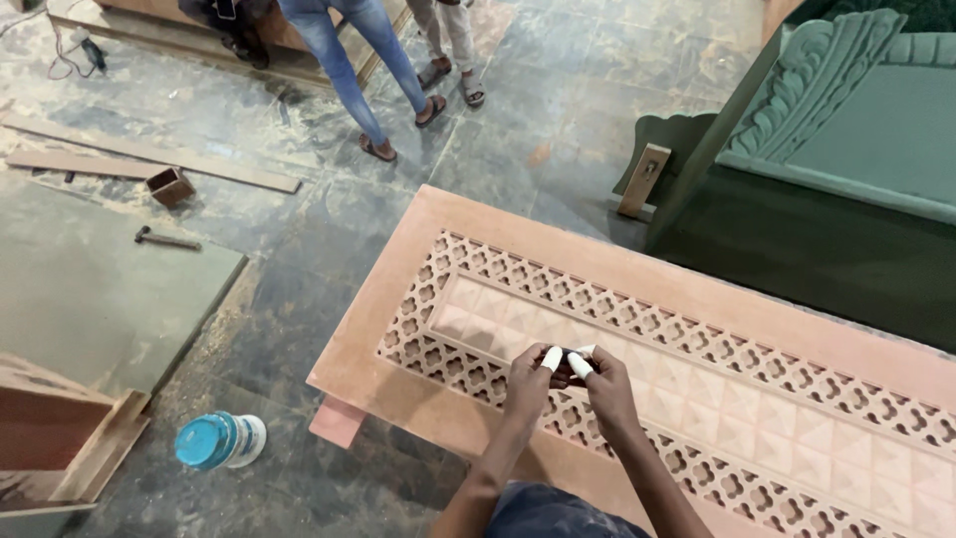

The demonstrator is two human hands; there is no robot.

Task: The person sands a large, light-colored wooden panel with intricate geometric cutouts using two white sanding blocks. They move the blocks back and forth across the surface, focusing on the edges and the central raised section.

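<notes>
Clearly both hands meet over the carved wooden panel (697, 329), low in the frame. The left hand (528, 384) and the right hand (609, 394) pinch a small dark object (568, 361) between them; it is too small to identify. White wraps cover at least two fingers (551, 359), one on each hand, and those fingers are closed on the little piece, tip against tip, just above the panel's face.

The small piece looks light and easily lost, so a fingertip pinch suits it; the wrapped tips probably add grip or protection. The panel is another matter: long, flat and rigid, pale pinkish-brown with a dusty matte surface. A plain smooth border frames a band of pierced quatrefoil lattice, and inside that sits a field of raised pyramid-shaped squares. The fretwork seems the fragile part, thin webs of wood around open holes, so any lifting is safer by the solid outer frame than by the lattice.

Under its near corner a wooden block (337, 420) props it up. On the dusty stone floor (299, 249) lie a blue-capped container (221, 439) on its side, a hammer (165, 239), a small open box (169, 185) and loose planks (149, 157). A green carved furniture piece (846, 110) stands to the right; other people's legs (373, 70) show at the top.
</notes>
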